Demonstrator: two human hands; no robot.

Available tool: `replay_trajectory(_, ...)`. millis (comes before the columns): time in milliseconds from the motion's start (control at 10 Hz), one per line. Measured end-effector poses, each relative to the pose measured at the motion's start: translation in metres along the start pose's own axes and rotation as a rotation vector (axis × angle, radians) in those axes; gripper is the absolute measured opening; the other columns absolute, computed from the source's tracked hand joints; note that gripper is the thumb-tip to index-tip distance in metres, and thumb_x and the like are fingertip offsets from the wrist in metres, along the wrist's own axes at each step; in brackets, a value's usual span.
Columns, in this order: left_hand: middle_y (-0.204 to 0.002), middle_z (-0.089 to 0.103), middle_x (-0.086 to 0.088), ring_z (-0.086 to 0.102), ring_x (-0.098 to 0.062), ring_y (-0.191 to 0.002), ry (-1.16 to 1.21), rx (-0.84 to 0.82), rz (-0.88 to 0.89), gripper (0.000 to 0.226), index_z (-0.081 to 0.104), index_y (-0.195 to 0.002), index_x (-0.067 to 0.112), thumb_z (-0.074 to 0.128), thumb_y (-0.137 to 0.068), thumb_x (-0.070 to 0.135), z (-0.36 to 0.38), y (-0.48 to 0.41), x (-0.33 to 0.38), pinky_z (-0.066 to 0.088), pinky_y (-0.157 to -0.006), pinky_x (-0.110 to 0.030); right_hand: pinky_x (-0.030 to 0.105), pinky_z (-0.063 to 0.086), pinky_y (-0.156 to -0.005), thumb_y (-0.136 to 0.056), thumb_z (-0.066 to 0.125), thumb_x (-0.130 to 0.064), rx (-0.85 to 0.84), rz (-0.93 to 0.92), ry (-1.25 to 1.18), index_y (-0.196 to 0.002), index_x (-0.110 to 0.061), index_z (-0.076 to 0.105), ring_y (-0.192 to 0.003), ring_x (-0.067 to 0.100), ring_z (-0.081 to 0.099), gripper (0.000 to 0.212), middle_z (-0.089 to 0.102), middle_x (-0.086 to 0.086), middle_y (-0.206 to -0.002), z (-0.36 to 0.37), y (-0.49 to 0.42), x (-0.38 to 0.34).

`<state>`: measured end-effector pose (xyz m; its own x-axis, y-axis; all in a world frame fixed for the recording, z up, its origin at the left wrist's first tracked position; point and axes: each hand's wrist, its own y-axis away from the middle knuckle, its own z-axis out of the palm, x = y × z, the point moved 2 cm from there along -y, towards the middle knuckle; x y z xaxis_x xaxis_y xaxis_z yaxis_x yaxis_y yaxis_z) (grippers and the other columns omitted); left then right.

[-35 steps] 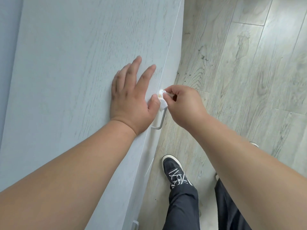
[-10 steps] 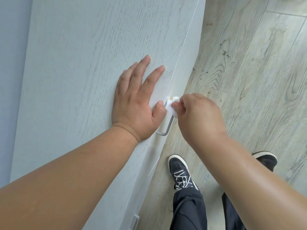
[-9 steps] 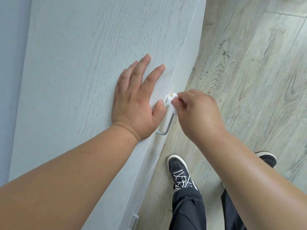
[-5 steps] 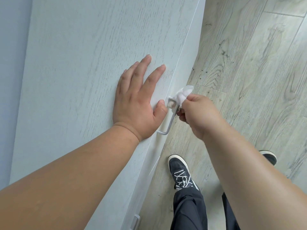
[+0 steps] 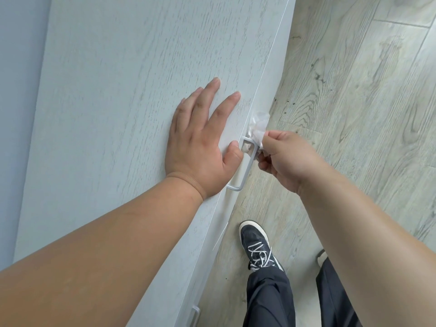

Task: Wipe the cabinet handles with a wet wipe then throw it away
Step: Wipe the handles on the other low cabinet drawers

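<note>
Right grip point(image 5: 285, 159) pinches one wet wipe point(image 5: 258, 128) at one handle point(image 5: 247, 166) of two; left grip point(image 5: 200, 142) lies flat on cabinet point(image 5: 118, 90).

The bare left arm runs from the lower left of the frame up to the middle. There the left hand point(image 5: 200, 142) lies palm-down on the cabinet door point(image 5: 118, 90), fingers point(image 5: 226, 105) straight and spread, the thumb tip just beside the handle point(image 5: 246, 171). The bare right arm enters from the lower right. The right hand point(image 5: 286, 159), right of centre, shows its back, with curled fingers pinching the wet wipe point(image 5: 258, 128) at the handle's upper end.
</note>
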<state>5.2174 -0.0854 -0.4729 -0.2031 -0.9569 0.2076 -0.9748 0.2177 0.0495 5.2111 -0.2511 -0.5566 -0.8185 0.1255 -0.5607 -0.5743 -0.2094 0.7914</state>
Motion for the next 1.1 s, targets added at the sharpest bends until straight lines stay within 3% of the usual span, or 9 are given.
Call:
replay_trajectory(100,-0.169,0.03,-0.007,0.03,-0.034,-0.152,0.003,0.005,-0.005,0.075,0.045,-0.156,0.025,0.054,-0.083,0.036,0.0,0.0,0.0,0.027,-0.123,-0.056,0.031,0.042,-0.064,-0.101,0.05,-0.009,0.036,-0.047,0.063,-0.095,0.019,0.058,-0.063,0.017,0.044,0.03,0.053,0.012,-0.074,-0.005,0.004,0.006)
replay_trajectory(600,-0.168,0.033,-0.007,0.032,-0.035,-0.151,0.009,0.029,0.004,0.074,0.047,-0.155,0.024,0.056,-0.083,0.036,0.0,0.0,0.0,0.028,-0.122,-0.055,0.027,0.039,-0.062,-0.093,0.045,0.006,0.083,-0.082,-0.117,-0.1,0.022,0.057,-0.061,0.014,0.044,0.021,0.052,0.015,-0.083,0.005,0.001,0.009)
replay_trajectory(700,-0.168,0.033,-0.007,0.033,-0.035,-0.151,0.007,0.033,0.005,0.073,0.048,-0.155,0.023,0.056,-0.083,0.036,0.0,0.0,0.0,0.028,-0.122,-0.055,0.024,0.04,-0.058,-0.09,0.046,0.006,0.091,-0.058,-0.261,-0.095,0.009,0.067,-0.059,0.012,0.044,0.023,0.053,0.015,-0.084,0.012,0.006,0.012)
replay_trajectory(800,-0.168,0.033,-0.008,0.033,-0.035,-0.151,0.004,0.036,0.003,0.073,0.048,-0.155,0.024,0.055,-0.083,0.036,0.0,0.0,0.0,0.028,-0.122,-0.055,0.024,0.04,-0.059,-0.083,0.048,0.003,0.079,-0.017,-0.379,-0.072,-0.013,0.074,-0.059,0.012,0.044,0.033,0.057,0.006,-0.072,0.018,0.022,0.03)
replay_trajectory(900,-0.168,0.033,-0.007,0.032,-0.034,-0.151,0.0,0.032,-0.001,0.074,0.047,-0.155,0.024,0.054,-0.083,0.037,0.0,0.0,0.0,0.027,-0.123,-0.053,0.023,0.043,-0.062,-0.076,0.053,-0.005,0.036,0.009,-0.402,-0.063,-0.019,0.078,-0.063,0.012,0.045,0.032,0.062,0.004,-0.074,0.026,0.036,0.046)
replay_trajectory(1000,-0.168,0.033,-0.006,0.032,-0.033,-0.151,0.003,0.032,-0.004,0.074,0.047,-0.155,0.025,0.055,-0.083,0.037,-0.001,0.0,0.001,0.028,-0.123,-0.053,0.023,0.047,-0.067,-0.092,0.061,-0.002,0.018,-0.028,-0.361,-0.069,-0.021,0.08,-0.068,0.012,0.049,0.035,0.063,0.002,-0.076,0.027,0.037,0.051)
replay_trajectory(1100,-0.168,0.033,-0.006,0.032,-0.033,-0.152,0.008,0.026,-0.005,0.073,0.047,-0.155,0.025,0.054,-0.083,0.037,-0.001,0.0,0.001,0.028,-0.123,-0.053,0.023,0.051,-0.072,-0.102,0.054,0.001,0.05,-0.086,-0.371,-0.076,-0.019,0.08,-0.072,0.01,0.059,0.042,0.069,-0.001,-0.08,0.026,0.037,0.051)
